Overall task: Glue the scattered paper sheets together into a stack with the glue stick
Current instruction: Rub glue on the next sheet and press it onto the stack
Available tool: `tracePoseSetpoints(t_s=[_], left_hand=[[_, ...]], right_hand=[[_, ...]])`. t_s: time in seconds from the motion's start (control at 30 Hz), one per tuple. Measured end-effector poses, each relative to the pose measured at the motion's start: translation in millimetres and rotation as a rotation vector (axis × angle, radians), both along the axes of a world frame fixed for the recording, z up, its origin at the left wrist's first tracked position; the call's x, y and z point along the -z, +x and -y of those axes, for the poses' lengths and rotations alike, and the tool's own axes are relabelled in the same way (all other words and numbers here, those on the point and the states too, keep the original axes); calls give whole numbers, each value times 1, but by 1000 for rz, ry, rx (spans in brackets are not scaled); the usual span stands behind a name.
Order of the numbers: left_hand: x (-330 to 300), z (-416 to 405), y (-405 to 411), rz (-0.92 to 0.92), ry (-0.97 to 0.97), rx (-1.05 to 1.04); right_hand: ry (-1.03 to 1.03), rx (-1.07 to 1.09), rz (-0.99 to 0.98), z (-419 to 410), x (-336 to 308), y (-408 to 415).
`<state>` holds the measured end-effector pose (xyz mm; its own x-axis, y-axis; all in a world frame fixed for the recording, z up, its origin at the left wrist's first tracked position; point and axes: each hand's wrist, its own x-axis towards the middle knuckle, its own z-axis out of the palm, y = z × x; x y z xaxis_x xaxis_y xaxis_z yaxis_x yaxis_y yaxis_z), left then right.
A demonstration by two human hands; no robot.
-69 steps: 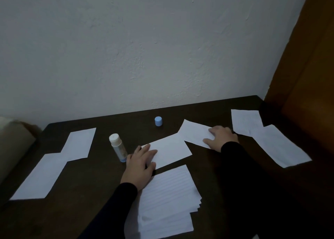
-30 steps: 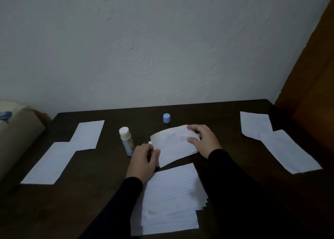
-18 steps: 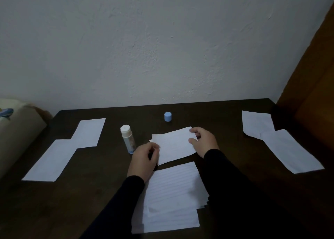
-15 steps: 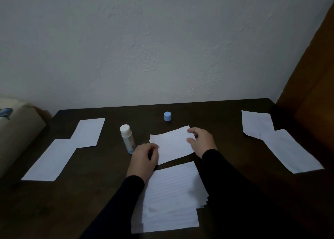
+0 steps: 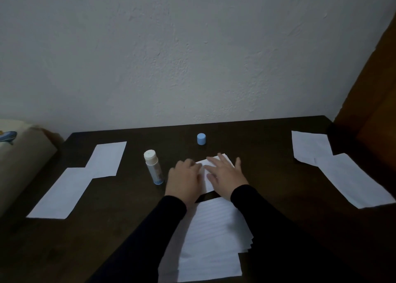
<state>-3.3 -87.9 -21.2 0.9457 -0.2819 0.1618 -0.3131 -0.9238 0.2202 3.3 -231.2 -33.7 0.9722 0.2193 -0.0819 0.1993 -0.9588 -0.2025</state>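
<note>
Both hands lie flat on a white paper sheet (image 5: 206, 171) in the middle of the dark table (image 5: 120, 205). My left hand (image 5: 184, 180) presses its left part, my right hand (image 5: 225, 174) its right part, fingers spread. The uncapped glue stick (image 5: 153, 169) stands upright just left of my left hand. Its blue cap (image 5: 201, 138) stands behind the sheet. A stack of lined sheets (image 5: 214, 240) lies near the front edge. Two loose sheets (image 5: 79, 177) lie at the left, two more loose sheets (image 5: 336, 167) at the right.
A white wall rises right behind the table. A brown wooden panel (image 5: 377, 94) stands at the right edge. A beige cushion-like object (image 5: 19, 160) sits beside the table's left end.
My hands held a sheet by its ends and laid it on the one below; now both palms press flat on it. The right hand moved leftward over the paper.
</note>
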Motion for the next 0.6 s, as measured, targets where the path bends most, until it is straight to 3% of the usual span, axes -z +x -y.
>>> tracePoseSetpoints(t_s=[0.13,0.37,0.6], left_hand=[[18,14,3,-291,172,22],[22,12,1,-380,99,-111],[21,10,-16,-386,171,-217]], right_hand=[[-58,-57,-120,-2,13,4],[-45,46,-165,3,11,9],[-59,162,-222,2,10,2]])
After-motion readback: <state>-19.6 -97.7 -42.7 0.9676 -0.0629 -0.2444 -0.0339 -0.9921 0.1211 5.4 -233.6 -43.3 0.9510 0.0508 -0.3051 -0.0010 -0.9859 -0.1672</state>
